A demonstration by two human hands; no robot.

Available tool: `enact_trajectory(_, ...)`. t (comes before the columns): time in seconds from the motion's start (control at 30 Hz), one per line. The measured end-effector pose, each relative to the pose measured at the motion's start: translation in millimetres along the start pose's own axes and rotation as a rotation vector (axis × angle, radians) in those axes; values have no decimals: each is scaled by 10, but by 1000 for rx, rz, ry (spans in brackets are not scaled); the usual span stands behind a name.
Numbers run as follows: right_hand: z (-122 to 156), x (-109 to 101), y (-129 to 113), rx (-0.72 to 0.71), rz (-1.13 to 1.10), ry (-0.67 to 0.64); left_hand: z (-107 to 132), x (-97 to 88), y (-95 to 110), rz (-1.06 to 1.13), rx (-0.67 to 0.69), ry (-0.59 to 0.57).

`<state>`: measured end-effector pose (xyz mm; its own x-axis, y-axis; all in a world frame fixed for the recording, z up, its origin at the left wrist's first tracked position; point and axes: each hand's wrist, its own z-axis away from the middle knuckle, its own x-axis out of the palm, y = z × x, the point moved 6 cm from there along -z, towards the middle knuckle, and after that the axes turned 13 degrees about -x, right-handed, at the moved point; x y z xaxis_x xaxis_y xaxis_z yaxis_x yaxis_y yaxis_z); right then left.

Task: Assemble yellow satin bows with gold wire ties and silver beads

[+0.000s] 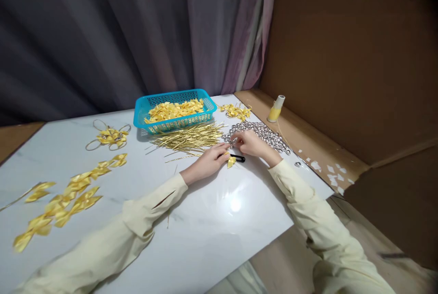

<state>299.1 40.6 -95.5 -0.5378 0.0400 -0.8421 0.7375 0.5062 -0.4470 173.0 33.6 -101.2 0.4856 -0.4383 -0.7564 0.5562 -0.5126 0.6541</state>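
Note:
My left hand (211, 161) rests on the white table (205, 221) with its fingers closed on a small yellow ribbon bow (232, 162). My right hand (251, 142) reaches into the edge of a pile of silver bells (262, 132), fingers pinched there; what they hold is too small to make out. A black tool (238, 157) lies on the table between the two hands. Just behind my left hand lies a heap of gold wire ties (190, 139).
A blue basket (142, 114) of yellow bows stands behind the ties. More bows lie in a row at the left (68, 198), a looped bunch (109, 137) at the back left, and some (237, 111) beside the basket. A spool of yellow thread (276, 109) stands on the brown ledge.

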Motion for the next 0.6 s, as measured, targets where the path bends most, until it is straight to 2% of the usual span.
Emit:
enact_trajectory(0.17, -17, 81, 2, -24, 11, -56, 9, 28, 17, -6, 17, -12)
enact_trajectory(0.37, -15, 127, 53, 39, 6, -57, 34, 28, 60, 7, 23, -10)
enact_trajectory(0.6, 22, 99, 50, 127, -141, -3, 103, -211, 35, 14, -21, 160)
